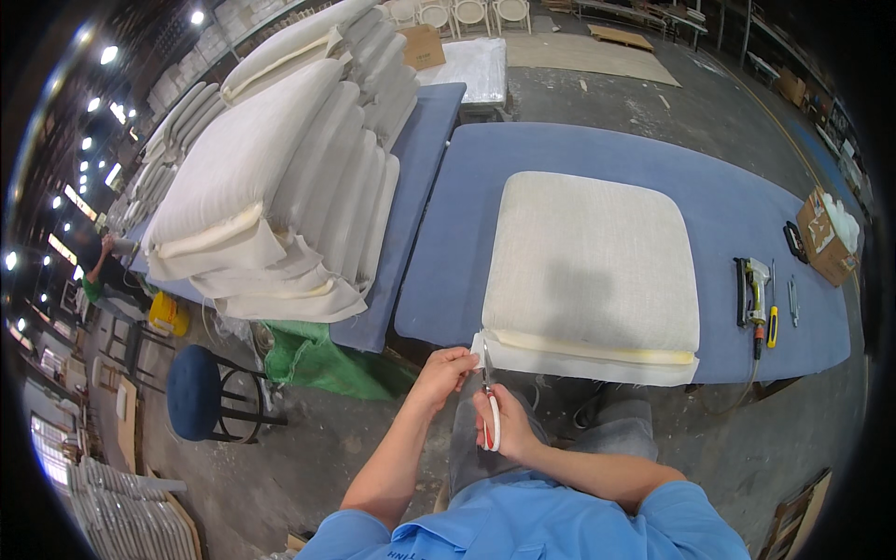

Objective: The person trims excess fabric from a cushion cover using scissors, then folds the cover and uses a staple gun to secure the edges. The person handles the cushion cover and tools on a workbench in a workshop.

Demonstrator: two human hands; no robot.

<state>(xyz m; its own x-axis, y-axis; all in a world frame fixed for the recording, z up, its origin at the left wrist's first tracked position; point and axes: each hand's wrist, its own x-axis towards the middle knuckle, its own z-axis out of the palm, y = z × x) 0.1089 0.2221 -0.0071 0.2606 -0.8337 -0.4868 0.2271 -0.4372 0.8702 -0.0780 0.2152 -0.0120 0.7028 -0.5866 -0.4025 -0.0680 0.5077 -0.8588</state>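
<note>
I see my right hand (507,422) closed around a pair of scissors with red and white handles (490,417), blades pointing up toward the near left corner of the seat cushion (590,261). My left hand (445,370) is pinched shut on the loose edge of the beige fabric cover (523,357) at that same corner, just beside the scissor tips. The cushion lies flat on the blue padded surface (728,215), its near edge hanging slightly over the rim, with a strip of yellowish foam (597,347) showing where the cover is open.

To the right on the same surface lie a pneumatic staple gun (752,289), a screwdriver with a yellow handle (772,322) and a small metal tool (792,301), all well apart from the cushion. A cardboard box (825,238) sits at the far right end. To the left, a tall stack of finished cushions (280,177) leans on a neighbouring blue surface, with a green sack (313,359) below it and a blue round stool (198,392) on the floor.
</note>
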